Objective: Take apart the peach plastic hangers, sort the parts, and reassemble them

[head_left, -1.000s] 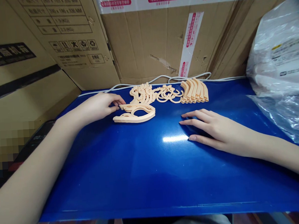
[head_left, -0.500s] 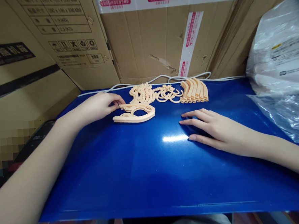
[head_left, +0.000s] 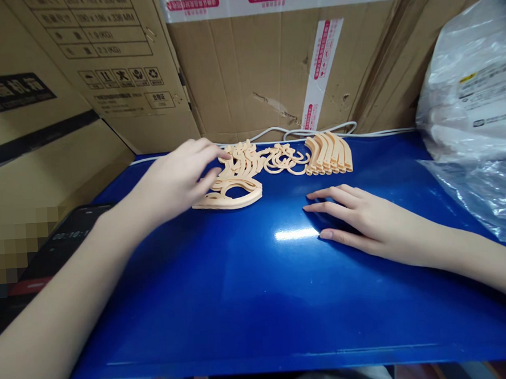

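Nearest you: bare front stretch of the blue counter [head_left: 243,304]. Dark device [head_left: 35,266] beside your left forearm, on its outer side, digits lit on the screen.

Your right hand [head_left: 362,220]: low over the counter, palm down, fingers spread, nothing held. No pieces under its fingertips; they point toward the left hand's side.

Your left hand [head_left: 179,179]: farther out, thumb and index finger parted, nothing seen between them. Remaining fingers mostly hidden; contact with the pieces beneath cannot be told.

Just beyond your left thumb, partly covered by it: looped pieces [head_left: 245,201], cream-coloured, long and curved, stacked flat on the counter. Just past the left fingertips, a pile of wavy pieces [head_left: 245,161]. To the right of that pile, hook pieces [head_left: 279,171] in a tangle. Ahead of your right hand, curved bars [head_left: 330,153] in a neat row.

Step in hand, by my judgement: the left hand is placed at the sorted pieces, no grasp made. Any pick from here calls for a narrow thumb-and-finger pinch that lifts one piece without dragging its neighbours.

Farthest: white cable [head_left: 378,134] behind the rows, cardboard carton [head_left: 245,70] behind that; plastic bag [head_left: 458,114] beyond your right hand, off to its right.
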